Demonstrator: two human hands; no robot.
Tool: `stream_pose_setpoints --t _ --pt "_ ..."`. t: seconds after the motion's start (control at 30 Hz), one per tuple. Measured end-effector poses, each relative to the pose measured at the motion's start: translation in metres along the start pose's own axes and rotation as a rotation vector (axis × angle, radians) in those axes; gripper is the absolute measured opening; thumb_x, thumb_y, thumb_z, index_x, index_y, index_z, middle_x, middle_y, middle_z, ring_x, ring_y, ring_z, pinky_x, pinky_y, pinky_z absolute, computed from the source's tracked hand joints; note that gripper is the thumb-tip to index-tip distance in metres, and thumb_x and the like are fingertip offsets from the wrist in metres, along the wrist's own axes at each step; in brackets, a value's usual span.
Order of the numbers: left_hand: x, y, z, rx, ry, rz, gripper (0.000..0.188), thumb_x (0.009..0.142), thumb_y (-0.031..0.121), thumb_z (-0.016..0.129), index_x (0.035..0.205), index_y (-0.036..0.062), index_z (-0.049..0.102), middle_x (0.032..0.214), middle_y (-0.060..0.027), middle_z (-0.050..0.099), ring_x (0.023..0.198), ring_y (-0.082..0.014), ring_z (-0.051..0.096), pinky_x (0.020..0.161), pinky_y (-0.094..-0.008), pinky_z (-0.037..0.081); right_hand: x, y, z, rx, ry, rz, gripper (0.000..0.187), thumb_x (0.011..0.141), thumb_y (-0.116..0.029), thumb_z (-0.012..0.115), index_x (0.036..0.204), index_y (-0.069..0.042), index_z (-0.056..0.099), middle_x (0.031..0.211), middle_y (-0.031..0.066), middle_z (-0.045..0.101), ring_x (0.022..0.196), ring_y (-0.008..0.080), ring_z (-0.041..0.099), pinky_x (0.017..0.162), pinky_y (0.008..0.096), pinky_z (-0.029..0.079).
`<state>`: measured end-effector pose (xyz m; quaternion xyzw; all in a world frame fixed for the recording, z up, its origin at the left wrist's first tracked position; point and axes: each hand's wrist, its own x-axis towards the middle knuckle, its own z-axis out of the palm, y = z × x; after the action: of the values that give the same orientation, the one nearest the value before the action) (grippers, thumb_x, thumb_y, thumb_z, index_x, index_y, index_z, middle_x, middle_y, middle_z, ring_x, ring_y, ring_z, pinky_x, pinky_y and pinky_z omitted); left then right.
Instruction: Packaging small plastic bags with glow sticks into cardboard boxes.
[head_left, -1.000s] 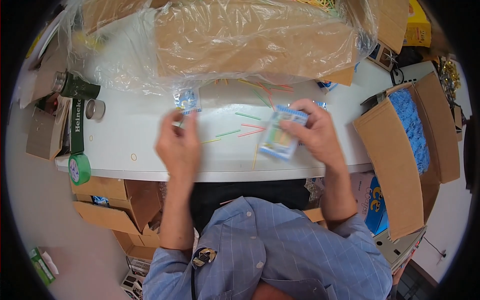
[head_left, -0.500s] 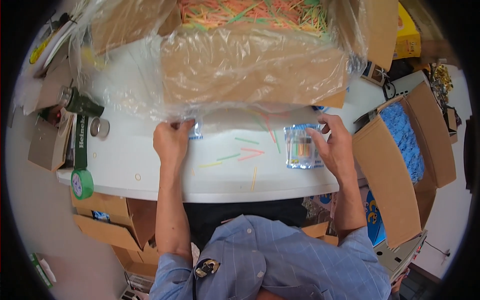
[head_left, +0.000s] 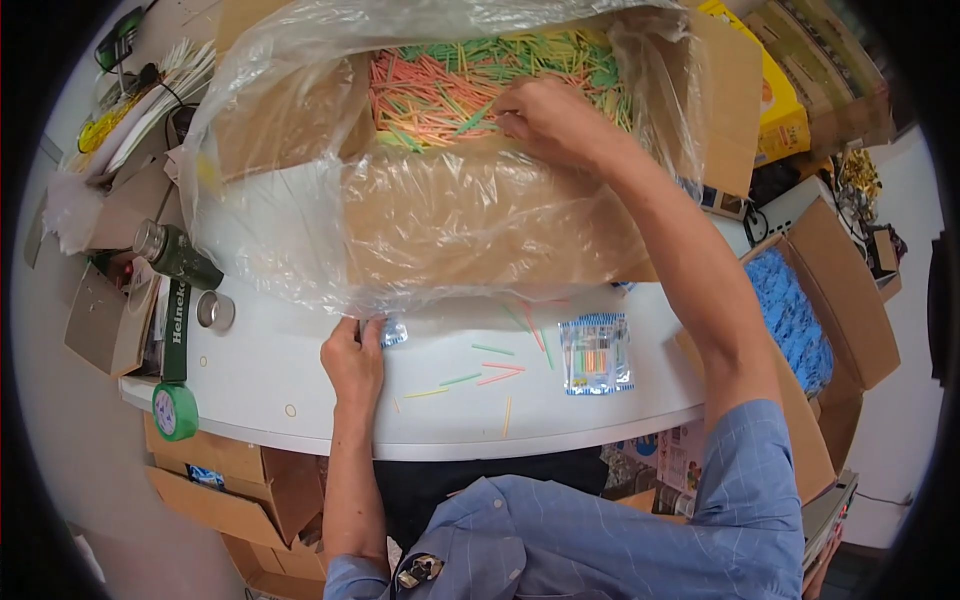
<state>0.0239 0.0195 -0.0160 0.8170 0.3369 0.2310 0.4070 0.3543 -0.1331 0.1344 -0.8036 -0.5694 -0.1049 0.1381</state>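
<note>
A large cardboard box (head_left: 500, 215) lined with clear plastic holds many thin pink, green and yellow sticks (head_left: 430, 95). Deep among them is my right hand (head_left: 545, 115), its fingers bent together at the pile. What they grip is hidden, though a green stick shows by the fingertips. Below the box's near left corner, my left hand (head_left: 352, 352) pinches a small silver-and-blue packet (head_left: 395, 332), partly covered by the plastic liner (head_left: 270, 240). Farther right on the white table (head_left: 460, 425) lies a filled clear packet (head_left: 596, 355) with blue edges and coloured sticks inside.
Several loose sticks (head_left: 500, 367) lie on the table. At left stand a dark green bottle (head_left: 180, 255), a metal cup (head_left: 215, 310) and a green tape roll (head_left: 175, 410). An open carton (head_left: 850, 290) with blue filling is at right; a yellow box (head_left: 765, 95) stands behind.
My right hand has left the filled packet on the table and reached into the box of sticks. My left hand stays at the small packet. The whole view has shifted, showing more of the box.
</note>
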Motion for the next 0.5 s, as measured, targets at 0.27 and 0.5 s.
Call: stream_pose_setpoints --t 0.27,0.5 --pt "0.000 -0.015 -0.011 -0.093 0.041 0.099 0.009 0.083 0.002 0.070 0.091 -0.0020 0.070 0.075 -0.0108 0.065 0.068 -0.0207 0.059 0.065 -0.0309 0.049 0.052 -0.011 0.026 -0.057 -0.228 0.110 0.024 0.085 -0.022 0.061 0.091 0.001 0.062 0.102 0.0222 0.062 0.097 0.0397 0.061 0.085 0.0478 0.049" --pt "0.006 -0.012 -0.014 0.255 0.037 0.345 0.016 0.078 0.001 0.070 0.093 0.0046 0.073 0.091 -0.0148 0.068 0.081 -0.0330 0.066 0.069 -0.0407 0.054 0.079 -0.012 0.052 -0.204 -0.320 0.191 0.027 0.084 -0.021 0.059 0.097 0.002 0.062 0.106 0.0209 0.062 0.102 0.0383 0.061 0.089 0.0465 0.050"
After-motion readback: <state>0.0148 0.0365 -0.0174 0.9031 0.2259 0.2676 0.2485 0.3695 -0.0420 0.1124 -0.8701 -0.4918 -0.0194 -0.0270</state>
